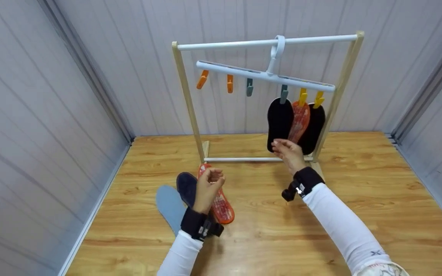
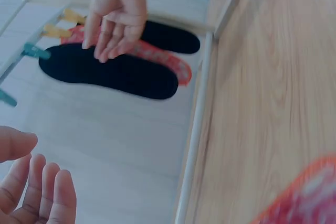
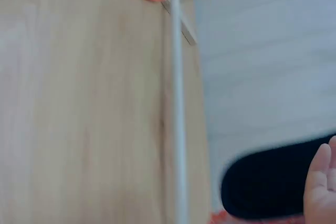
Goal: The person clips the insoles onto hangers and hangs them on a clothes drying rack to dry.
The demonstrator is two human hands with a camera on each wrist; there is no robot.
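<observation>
I log the scene from the biggest item down. The light wooden tabletop (image 1: 320, 214) carries a wooden-posted drying rack with white rails (image 1: 188, 103) near its far edge. A long white plastic clip hanger (image 1: 267, 76) hooks over the top rail; 3 of its pegs are free on the left, 3 are loaded on the right.

On those 3 pegs hang a black oval insole (image 1: 279, 120), an orange-red patterned insole (image 1: 300, 119) and a second black insole (image 1: 314, 126). Each hangs with its long axis vertical, one end pinched by the peg, the other pointing down at the bottom rail.

Toward the near-left part of the tabletop lie 3 more: a pale grey-blue insole (image 1: 169, 205), a dark navy insole (image 1: 187, 186) and an orange-red patterned insole on the table (image 1: 221, 203), long axes running roughly near-to-far, overlapping.

The right hand (image 1: 288, 151) is at the lower ends of the hung insoles, fingers relaxed and spread, gripping nothing; I cannot tell if it touches them. The left hand (image 1: 209, 184) hovers just above the table trio, fingers loosely curled, empty. It is the nearer hand to those 3; they lie directly below it.
</observation>
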